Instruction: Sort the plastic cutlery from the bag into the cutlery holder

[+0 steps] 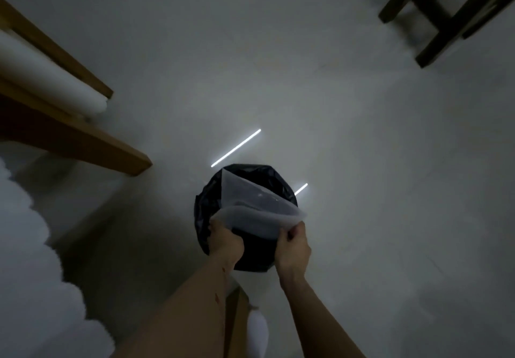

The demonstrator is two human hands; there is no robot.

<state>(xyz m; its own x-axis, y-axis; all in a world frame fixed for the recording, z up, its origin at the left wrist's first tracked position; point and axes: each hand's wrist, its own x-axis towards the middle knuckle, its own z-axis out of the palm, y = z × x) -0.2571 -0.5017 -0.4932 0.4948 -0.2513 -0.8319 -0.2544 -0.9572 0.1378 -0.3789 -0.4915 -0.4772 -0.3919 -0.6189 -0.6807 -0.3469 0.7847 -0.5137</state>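
Nothing readable here, honestly. No text, labels, brands or numbers on the clear bag [259,210], none on the black bin liner [203,218] under it, none on the wooden furniture [69,134] off to the left (the shot is dim and a bit blurry, so any tiny print would be lost anyway).
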